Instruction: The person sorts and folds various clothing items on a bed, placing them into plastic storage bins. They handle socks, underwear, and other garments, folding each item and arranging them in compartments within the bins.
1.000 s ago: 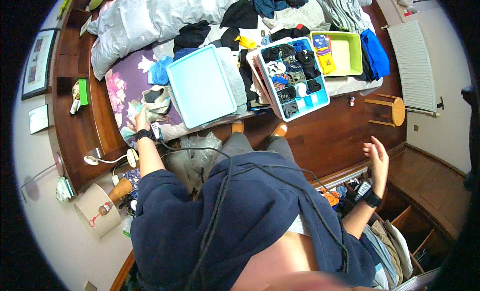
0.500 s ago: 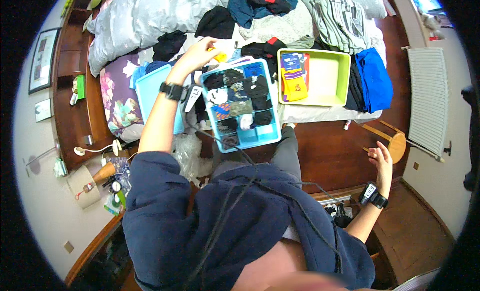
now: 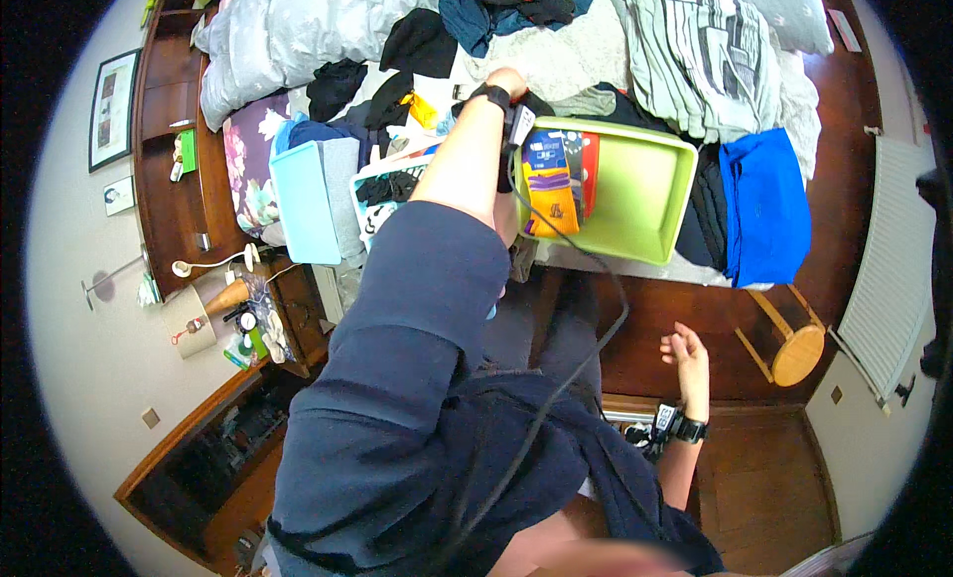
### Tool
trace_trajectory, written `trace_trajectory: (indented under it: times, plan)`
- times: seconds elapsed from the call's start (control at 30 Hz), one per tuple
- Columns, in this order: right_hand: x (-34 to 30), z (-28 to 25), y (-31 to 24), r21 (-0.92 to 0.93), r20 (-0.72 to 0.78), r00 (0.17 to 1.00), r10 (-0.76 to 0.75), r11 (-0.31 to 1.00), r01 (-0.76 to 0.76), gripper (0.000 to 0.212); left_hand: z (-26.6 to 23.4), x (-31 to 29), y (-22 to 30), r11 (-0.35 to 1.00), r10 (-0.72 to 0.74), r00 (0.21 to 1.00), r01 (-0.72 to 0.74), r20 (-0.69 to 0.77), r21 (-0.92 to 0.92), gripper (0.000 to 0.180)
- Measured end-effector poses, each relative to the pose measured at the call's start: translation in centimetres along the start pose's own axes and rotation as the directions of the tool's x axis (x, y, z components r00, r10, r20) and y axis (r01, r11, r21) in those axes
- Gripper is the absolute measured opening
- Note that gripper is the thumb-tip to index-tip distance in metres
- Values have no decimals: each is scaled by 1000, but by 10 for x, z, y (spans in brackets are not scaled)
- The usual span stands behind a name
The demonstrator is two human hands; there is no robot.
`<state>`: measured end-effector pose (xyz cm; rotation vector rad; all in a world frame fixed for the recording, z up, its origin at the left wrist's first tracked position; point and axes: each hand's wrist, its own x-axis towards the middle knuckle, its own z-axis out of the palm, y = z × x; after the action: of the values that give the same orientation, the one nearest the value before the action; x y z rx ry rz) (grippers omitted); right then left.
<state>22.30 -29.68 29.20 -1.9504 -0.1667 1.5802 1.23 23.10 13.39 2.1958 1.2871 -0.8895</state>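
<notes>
My left hand (image 3: 508, 80) reaches across to dark clothes on the bed, just behind the upper left corner of a lime-green bin (image 3: 635, 205). Its fingers are mostly hidden, so whether it grips anything does not show. In the bin's left part lie yellow-and-purple socks (image 3: 549, 205) beside red and dark ones. Under my left arm sits a light blue divided organizer (image 3: 359, 202) holding socks, largely covered by my sleeve. A small yellow item (image 3: 421, 111) rests on the clothes behind it. My right hand (image 3: 686, 357) hangs over the floor, fingers loosely bent and apart, with nothing in it.
A light blue bin or lid (image 3: 303, 205) stands left of the organizer. Folded striped fabric (image 3: 695, 66) and a bright blue folded cloth (image 3: 762, 210) lie on the right side of the bed. A wooden stool (image 3: 797, 355) is on the floor at right, near a radiator (image 3: 884, 269).
My left hand has moved right from beside the yellow item to behind the green bin, its arm now crossing the organizer. My right hand has dropped lower and inward.
</notes>
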Motion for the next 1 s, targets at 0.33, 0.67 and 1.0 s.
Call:
trace_trajectory:
  times: [0.33, 0.67, 1.0]
  plan:
    - [42, -16, -18, -45, -34, 998, 54, 997, -56, 33, -41, 11, 5, 993, -74, 968, 93, 242, -68, 32]
    - [56, 5, -2, -15, -23, 997, 75, 997, -75, 32, -87, 87, -46, -207, -331, 943, -116, -42, -971, 55]
    - [42, -3, -12, -33, -152, 988, 37, 999, -42, 28, -85, 89, -14, -457, -616, 738, -619, -275, -638, 21]
